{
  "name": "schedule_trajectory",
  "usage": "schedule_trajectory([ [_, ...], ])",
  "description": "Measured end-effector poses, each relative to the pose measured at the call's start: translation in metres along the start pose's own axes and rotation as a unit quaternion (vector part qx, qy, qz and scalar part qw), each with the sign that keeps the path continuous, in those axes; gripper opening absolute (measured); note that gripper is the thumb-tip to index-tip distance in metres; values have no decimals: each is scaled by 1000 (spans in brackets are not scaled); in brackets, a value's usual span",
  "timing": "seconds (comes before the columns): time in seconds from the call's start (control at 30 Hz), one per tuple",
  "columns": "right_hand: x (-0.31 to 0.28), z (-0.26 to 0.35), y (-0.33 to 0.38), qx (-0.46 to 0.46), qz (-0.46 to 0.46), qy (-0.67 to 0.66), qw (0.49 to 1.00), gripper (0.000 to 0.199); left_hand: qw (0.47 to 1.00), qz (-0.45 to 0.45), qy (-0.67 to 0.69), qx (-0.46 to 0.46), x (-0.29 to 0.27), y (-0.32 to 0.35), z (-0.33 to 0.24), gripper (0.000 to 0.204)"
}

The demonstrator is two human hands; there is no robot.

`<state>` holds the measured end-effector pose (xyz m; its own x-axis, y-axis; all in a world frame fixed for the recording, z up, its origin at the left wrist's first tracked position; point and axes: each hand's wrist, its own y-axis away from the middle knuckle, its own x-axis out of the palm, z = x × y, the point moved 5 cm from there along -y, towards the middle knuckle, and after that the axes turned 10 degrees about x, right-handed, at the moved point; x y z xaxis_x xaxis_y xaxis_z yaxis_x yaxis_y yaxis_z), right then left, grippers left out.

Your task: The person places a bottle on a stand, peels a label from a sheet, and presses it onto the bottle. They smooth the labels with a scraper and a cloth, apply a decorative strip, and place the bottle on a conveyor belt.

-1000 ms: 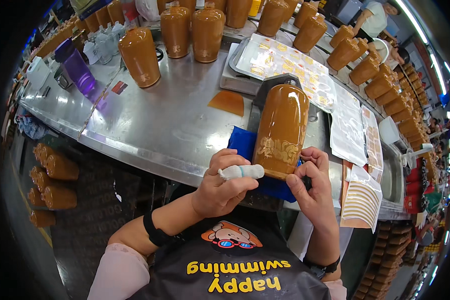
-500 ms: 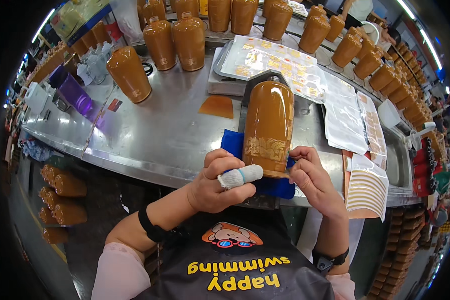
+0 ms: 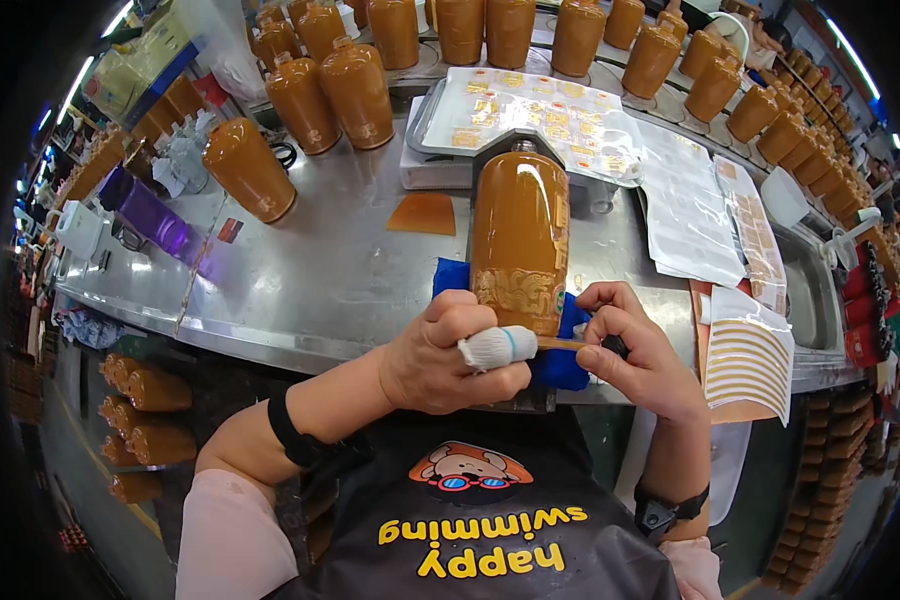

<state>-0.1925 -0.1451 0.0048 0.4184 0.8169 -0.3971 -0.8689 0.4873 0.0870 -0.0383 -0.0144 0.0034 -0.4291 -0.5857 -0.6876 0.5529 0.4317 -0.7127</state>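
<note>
Turned since before, the bottle [image 3: 518,215] lies beyond the curled left hand [image 3: 438,358], its hold hidden; right hand [image 3: 642,350] pinches a strip [image 3: 562,343], best kept level.

Two forearms [image 3: 355,385] reach up from the lower part of the frame. At the centre, the left hand [image 3: 448,350] is curled, one white-wrapped finger pointing right. Right of centre, the right hand [image 3: 638,350] faces it, thumb and bent forefinger pinched.
</note>
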Motion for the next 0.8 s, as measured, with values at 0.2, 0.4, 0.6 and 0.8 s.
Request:
schedule_trajectory([
  [0.2,-8,-7,6,8,3,-10,1000,21,999,-9,15,-39,-3,24,-1,23],
  [0.4,-10,-12,8,11,-2,-12,1000,21,996,-17,13,-89,-2,46,-5,29],
  [0.6,-10,-14,9,18,-4,-21,1000,21,999,6,-20,-32,-6,32,-6,29],
  [0.8,-10,-16,10,23,-4,-28,999,22,998,54,-35,21,-9,6,-2,21],
])
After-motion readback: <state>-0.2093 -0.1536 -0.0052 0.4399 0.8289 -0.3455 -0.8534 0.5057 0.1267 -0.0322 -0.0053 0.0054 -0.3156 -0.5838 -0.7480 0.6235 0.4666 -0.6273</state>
